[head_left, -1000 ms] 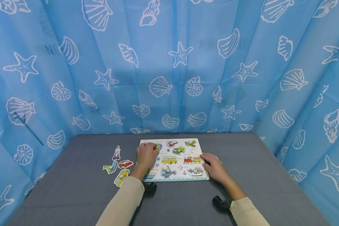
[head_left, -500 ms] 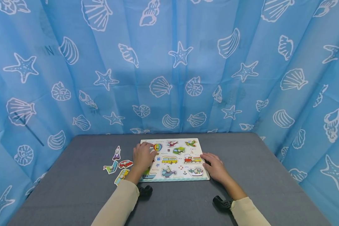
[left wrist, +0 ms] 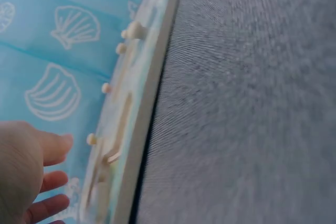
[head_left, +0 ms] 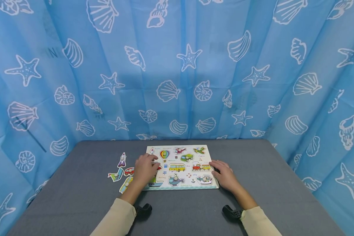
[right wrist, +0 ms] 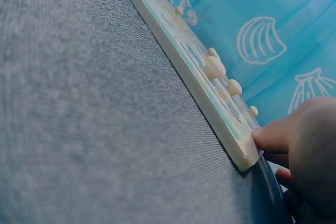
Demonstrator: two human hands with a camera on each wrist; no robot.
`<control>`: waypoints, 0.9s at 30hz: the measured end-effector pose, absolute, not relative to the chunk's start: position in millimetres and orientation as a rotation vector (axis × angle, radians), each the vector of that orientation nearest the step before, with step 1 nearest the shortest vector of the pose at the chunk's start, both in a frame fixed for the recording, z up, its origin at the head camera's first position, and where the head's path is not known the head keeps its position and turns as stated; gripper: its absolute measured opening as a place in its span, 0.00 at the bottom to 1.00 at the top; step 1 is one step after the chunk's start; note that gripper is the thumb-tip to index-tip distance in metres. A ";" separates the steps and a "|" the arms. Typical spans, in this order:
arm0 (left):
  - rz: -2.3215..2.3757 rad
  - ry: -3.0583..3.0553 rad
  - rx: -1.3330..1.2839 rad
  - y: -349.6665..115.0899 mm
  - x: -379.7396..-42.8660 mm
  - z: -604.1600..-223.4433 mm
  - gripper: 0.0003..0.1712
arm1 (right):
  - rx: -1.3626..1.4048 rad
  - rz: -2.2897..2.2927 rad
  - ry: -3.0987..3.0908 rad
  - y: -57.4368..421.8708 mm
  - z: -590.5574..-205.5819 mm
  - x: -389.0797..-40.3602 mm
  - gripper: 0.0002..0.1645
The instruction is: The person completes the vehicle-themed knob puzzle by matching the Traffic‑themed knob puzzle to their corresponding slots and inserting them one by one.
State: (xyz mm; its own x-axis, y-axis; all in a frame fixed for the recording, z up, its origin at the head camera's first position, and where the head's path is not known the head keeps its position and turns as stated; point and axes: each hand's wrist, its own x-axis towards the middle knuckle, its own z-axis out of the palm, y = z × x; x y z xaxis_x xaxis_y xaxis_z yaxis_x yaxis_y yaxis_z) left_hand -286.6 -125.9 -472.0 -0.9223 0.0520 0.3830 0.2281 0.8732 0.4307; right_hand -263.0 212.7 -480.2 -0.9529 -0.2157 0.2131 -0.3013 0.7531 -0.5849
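Blue curtain (head_left: 188, 98) printed with shells and starfish hangs behind the grey bench (head_left: 183, 213), where a white puzzle board (head_left: 191, 187) lies flat toward the far side, in the middle. Over the board's left part, the left hand (head_left: 144, 169) has thumb and fingers loosely apart. The right hand (head_left: 226, 176) rests relaxed against the right edge. Left of the board lie a rocket piece (head_left: 122, 160), sailboat piece (head_left: 116, 175), red car piece (head_left: 129, 171) and yellow vehicle piece (head_left: 125, 185).

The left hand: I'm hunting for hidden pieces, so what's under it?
Under the left hand is part of the puzzle board, with a red shape and green shape peeking out; whatever else it covers cannot be seen.
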 end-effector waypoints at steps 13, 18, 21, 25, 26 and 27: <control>-0.696 -2.618 -0.206 -152.9 -270.9 -462.1 0.08 | 0.393 0.953 -2.834 212.6 -481.4 -263.7 0.24; -0.669 -2.620 -0.158 -163.3 -267.3 -458.6 0.07 | 0.385 0.959 -2.834 212.4 -481.7 -263.3 0.24; -0.676 -2.626 -0.117 -169.6 -265.7 -458.3 0.08 | 0.389 0.954 -2.836 212.1 -481.4 -263.2 0.25; -0.685 -2.636 -0.070 -179.4 -266.2 -460.7 0.08 | 0.389 0.952 -2.836 211.9 -481.3 -263.8 0.25; -0.691 -2.639 -0.065 -181.8 -266.2 -461.2 0.08 | 0.386 0.951 -2.836 211.9 -481.4 -264.0 0.25; -0.693 -2.646 -0.060 -184.3 -266.2 -461.9 0.07 | 0.387 0.951 -2.835 211.9 -481.4 -264.2 0.25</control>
